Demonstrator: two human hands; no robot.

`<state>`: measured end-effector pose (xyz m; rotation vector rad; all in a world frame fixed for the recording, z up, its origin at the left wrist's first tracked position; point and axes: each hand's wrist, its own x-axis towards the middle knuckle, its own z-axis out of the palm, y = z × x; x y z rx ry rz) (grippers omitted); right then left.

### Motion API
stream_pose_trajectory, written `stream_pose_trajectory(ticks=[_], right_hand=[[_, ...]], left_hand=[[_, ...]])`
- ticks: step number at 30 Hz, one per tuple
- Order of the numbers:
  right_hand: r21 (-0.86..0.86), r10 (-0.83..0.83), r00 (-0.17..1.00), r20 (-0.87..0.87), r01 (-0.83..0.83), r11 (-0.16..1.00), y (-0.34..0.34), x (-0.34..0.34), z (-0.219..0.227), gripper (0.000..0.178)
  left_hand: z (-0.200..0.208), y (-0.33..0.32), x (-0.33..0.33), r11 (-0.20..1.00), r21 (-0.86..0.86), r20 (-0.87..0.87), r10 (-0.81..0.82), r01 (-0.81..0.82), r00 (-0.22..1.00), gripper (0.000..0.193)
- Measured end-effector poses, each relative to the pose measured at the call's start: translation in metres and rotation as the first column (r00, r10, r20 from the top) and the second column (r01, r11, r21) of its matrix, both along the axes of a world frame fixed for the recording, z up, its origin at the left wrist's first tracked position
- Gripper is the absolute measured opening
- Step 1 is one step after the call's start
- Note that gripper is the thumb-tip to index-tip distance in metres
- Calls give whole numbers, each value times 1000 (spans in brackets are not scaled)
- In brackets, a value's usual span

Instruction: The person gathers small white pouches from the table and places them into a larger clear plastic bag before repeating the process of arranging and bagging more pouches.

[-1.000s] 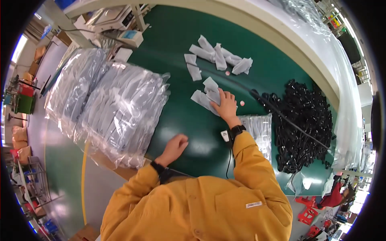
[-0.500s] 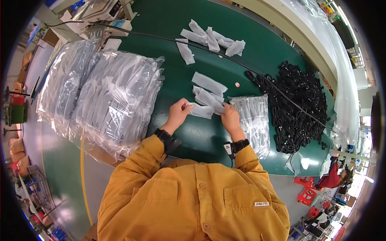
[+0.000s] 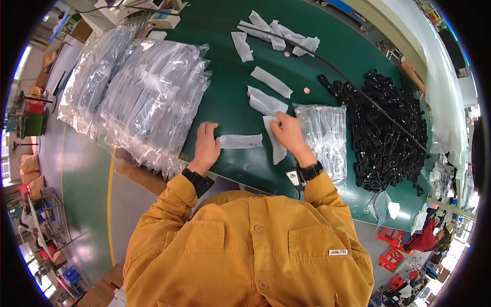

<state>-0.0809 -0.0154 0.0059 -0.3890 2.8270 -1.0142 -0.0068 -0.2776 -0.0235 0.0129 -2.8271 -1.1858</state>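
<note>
My left hand (image 3: 206, 146) rests over the near left part of the green table, fingers reaching forward and apart from the thumb. Beside its thumb lies a frosted plastic sleeve (image 3: 241, 141), its left end touching or just under the hand. A second frosted sleeve (image 3: 276, 146) hangs toward me from my right hand (image 3: 289, 132), whose thumb and fingers pinch its upper end. Just beyond that hand lies another sleeve (image 3: 266, 101), with one more sleeve (image 3: 271, 82) farther off. What the sleeves contain cannot be made out.
Large clear bags of packed sleeves (image 3: 148, 92) stand at left. A smaller clear pack (image 3: 322, 135) sits right of my right hand. A heap of black cables (image 3: 388, 133) covers the table's right. Several sleeves (image 3: 279, 36) lie at the far side, below a dark cord (image 3: 332, 66) crossing overhead.
My left hand has let go of its sleeve and moved left. The right hand has drawn a sleeve toward me, off the small pile. The whole view has shifted slightly.
</note>
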Motion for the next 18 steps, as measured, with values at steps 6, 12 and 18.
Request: stream_pose_trajectory(ticks=[6,12,18], right_hand=[[-89,20,1000,-23,-22,996,-2,19,-32,30],[179,36,999,22,-39,983,9,56,-40,34],[191,-58,997,41,49,980,12,56,-67,26]], left_hand=[[-9,29,-1,957,-205,-243,-251,204,937,36],[-25,26,-2,901,-229,132,-347,369,929,32],[-21,26,26,823,-198,320,-459,532,829,28]])
